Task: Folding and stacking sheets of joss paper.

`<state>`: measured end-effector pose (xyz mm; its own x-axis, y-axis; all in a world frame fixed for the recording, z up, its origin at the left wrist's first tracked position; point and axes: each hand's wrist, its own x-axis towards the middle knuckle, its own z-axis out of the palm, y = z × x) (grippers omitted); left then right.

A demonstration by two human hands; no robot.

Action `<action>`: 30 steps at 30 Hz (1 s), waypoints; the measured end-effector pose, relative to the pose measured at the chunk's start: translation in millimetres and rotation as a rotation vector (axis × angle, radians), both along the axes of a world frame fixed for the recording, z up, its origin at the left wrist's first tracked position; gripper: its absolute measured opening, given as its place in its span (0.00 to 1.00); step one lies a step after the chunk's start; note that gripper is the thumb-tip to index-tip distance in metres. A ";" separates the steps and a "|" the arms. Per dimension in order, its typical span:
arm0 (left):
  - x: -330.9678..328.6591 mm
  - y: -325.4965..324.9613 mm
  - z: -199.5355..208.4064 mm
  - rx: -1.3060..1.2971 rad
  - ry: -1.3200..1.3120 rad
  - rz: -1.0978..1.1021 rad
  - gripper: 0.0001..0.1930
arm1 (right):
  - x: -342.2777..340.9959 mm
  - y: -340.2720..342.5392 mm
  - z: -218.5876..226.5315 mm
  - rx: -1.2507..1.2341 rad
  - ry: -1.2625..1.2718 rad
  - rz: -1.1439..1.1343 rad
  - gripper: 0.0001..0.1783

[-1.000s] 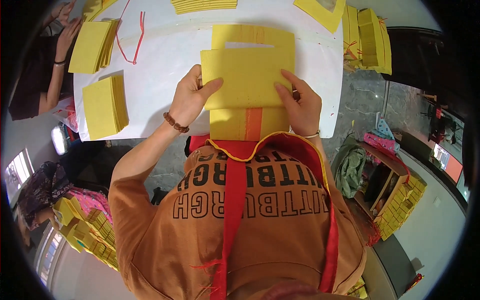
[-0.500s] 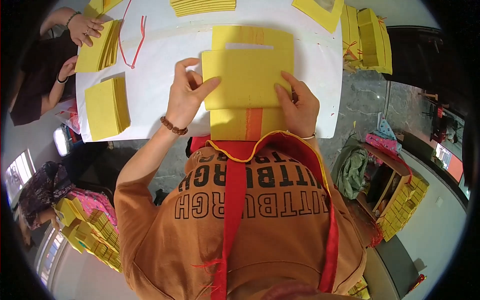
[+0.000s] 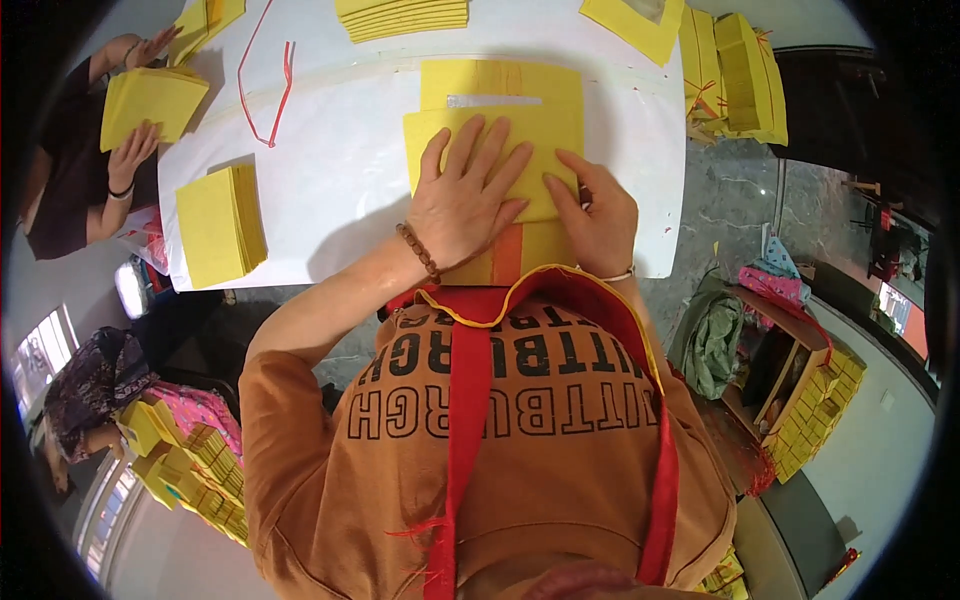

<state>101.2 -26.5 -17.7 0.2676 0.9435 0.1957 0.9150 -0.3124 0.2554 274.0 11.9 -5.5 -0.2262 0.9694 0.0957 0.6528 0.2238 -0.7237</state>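
In front of me a yellow paper stack (image 3: 540, 150) lies across a larger yellow wrapper (image 3: 450, 76) with an orange band down its middle. A strip of white shows just beyond the stack's far edge. My left hand (image 3: 462, 190) rests flat on top of the stack, fingers spread. At the stack's right edge my right hand (image 3: 603, 215) pinches between thumb and bent fingers; the fingertips underneath are partly hidden. The wrapper's near end reaches the table edge by my red apron (image 3: 520, 300).
A yellow paper bundle (image 3: 218, 225) sits on the white table (image 3: 330, 150) to the left. Another pile (image 3: 402, 18) lies at the far side, near a red cord loop (image 3: 272, 143). A co-worker's hand (image 3: 135, 155) holds yellow sheets. Yellow packets (image 3: 750, 80) stand at the right.
My left hand has moved from the stack's left edge onto its top and flattened out. My right hand stays at the right edge. The co-worker has lifted a yellow bundle and drawn it leftward.
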 end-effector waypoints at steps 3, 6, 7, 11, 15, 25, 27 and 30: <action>-1.2 0.1 -8.5 0.021 0.013 -0.001 0.28 | -10.5 6.7 13.8 0.337 -0.148 0.115 0.19; -3.6 -0.4 -18.1 0.001 0.078 -0.015 0.27 | -23.8 12.4 7.9 0.488 -0.161 0.433 0.27; -4.7 -0.1 -20.1 -0.047 0.127 -0.022 0.26 | -29.4 11.7 6.2 0.482 -0.226 0.568 0.29; -2.3 -5.8 -17.8 -0.100 -0.152 -0.006 0.25 | -30.1 11.2 -17.4 0.276 -0.132 0.577 0.36; -15.5 -3.2 -17.6 -0.211 -0.543 0.085 0.25 | -32.6 13.9 -13.4 0.132 -0.103 0.519 0.36; -34.5 -2.4 -7.7 -0.054 -0.198 -0.028 0.41 | -35.3 8.7 -19.5 0.361 -0.471 0.521 0.38; -35.5 -0.6 -10.6 -0.075 -0.255 -0.032 0.45 | -33.1 14.3 -5.8 0.335 -0.557 0.506 0.42; -35.9 -3.9 -7.8 -0.088 -0.228 -0.027 0.43 | -10.9 16.7 -15.8 0.304 -0.489 0.392 0.46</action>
